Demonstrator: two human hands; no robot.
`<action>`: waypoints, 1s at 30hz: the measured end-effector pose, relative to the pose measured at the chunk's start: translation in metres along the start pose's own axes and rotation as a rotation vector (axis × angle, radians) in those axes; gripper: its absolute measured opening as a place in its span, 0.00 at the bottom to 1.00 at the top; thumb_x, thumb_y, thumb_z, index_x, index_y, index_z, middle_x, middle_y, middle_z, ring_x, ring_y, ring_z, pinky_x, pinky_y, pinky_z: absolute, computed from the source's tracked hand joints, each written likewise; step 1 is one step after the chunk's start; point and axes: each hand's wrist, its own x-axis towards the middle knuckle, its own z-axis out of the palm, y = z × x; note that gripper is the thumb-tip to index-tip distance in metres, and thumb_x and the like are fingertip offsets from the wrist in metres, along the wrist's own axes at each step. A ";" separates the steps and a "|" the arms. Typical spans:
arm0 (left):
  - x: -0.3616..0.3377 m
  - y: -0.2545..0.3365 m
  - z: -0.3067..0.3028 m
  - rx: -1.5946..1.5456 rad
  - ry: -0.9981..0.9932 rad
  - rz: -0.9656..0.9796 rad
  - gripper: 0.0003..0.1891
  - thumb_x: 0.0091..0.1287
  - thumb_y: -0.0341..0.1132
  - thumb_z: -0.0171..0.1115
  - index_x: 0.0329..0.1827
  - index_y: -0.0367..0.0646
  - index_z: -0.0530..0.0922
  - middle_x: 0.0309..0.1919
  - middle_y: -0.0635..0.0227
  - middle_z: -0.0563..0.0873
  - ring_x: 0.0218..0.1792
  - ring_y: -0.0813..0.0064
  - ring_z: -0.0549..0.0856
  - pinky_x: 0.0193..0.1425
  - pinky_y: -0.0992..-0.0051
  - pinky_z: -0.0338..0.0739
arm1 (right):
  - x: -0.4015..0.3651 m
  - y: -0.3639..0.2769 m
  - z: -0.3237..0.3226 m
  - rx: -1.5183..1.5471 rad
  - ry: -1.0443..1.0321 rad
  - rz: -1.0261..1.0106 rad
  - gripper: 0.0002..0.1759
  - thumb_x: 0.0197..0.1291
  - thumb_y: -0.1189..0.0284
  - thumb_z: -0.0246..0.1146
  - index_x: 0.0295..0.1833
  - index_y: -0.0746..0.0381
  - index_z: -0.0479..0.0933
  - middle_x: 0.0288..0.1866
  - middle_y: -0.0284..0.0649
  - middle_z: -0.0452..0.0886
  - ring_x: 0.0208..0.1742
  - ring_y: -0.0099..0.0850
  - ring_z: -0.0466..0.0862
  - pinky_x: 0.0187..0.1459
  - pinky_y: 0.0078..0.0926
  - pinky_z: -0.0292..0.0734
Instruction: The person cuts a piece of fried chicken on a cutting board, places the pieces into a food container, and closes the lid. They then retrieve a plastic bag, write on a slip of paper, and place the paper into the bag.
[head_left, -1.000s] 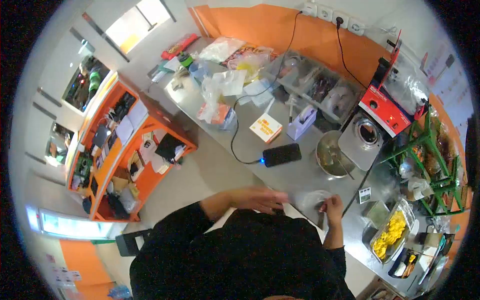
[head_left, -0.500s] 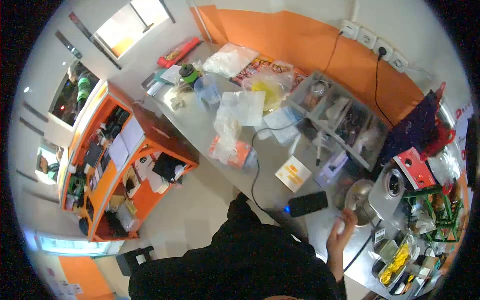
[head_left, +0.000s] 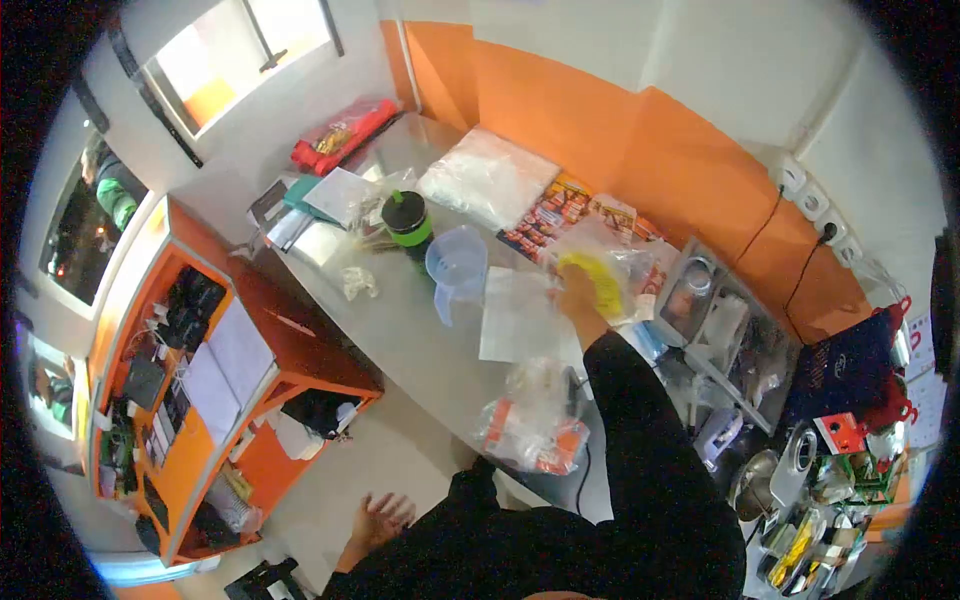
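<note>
My right arm stretches over the metal table, and my right hand (head_left: 577, 293) is at the near left edge of a clear plastic bag (head_left: 625, 255) with something yellow (head_left: 603, 285) inside. Its fingertips overlap the bag, and I cannot tell whether they grip it. Beside that hand lies a flat white sheet or bag (head_left: 520, 315). Low at my left side, off the table, my left hand (head_left: 385, 518) hangs open with nothing in it, its fingers apart. A crumpled clear bag (head_left: 540, 395) with an orange-and-white pack (head_left: 555, 448) lies below the sheet.
A clear measuring jug (head_left: 457, 262) and a green-black bottle (head_left: 407, 222) stand left of the sheet. To the right are a divided grey tray (head_left: 690, 300), a metal bowl (head_left: 755, 485) and a red box (head_left: 840, 433). An orange shelf unit (head_left: 320, 345) stands at left.
My right hand has moved from beside the metal bowl to the bag with the yellow contents. My left hand has come into view. The camera has shifted toward the table's far left.
</note>
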 end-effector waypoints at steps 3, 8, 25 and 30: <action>0.024 0.021 -0.040 -0.196 0.149 0.248 0.32 0.78 0.54 0.44 0.79 0.46 0.59 0.76 0.51 0.64 0.73 0.50 0.69 0.75 0.57 0.63 | 0.006 0.003 0.018 -0.185 -0.001 -0.013 0.13 0.56 0.63 0.66 0.44 0.56 0.79 0.46 0.40 0.80 0.54 0.42 0.78 0.55 0.49 0.71; 0.023 0.040 0.021 0.534 0.307 0.285 0.26 0.77 0.47 0.49 0.73 0.45 0.66 0.70 0.55 0.72 0.66 0.56 0.76 0.64 0.67 0.73 | 0.018 -0.021 -0.037 -0.224 0.009 -0.196 0.09 0.57 0.66 0.66 0.42 0.55 0.78 0.44 0.39 0.81 0.54 0.39 0.79 0.53 0.50 0.71; 0.028 0.054 0.388 1.668 -0.518 1.441 0.12 0.72 0.27 0.57 0.56 0.39 0.76 0.50 0.53 0.82 0.54 0.56 0.82 0.60 0.66 0.76 | -0.014 -0.038 -0.129 0.242 0.064 -0.175 0.25 0.60 0.70 0.67 0.62 0.66 0.72 0.63 0.53 0.75 0.65 0.52 0.75 0.69 0.41 0.69; 0.171 0.090 0.584 2.162 -0.240 1.581 0.10 0.65 0.30 0.58 0.45 0.36 0.82 0.36 0.50 0.87 0.42 0.47 0.86 0.46 0.54 0.81 | -0.129 -0.083 -0.223 0.219 0.272 0.040 0.18 0.60 0.79 0.66 0.57 0.65 0.77 0.63 0.50 0.79 0.65 0.48 0.77 0.68 0.40 0.68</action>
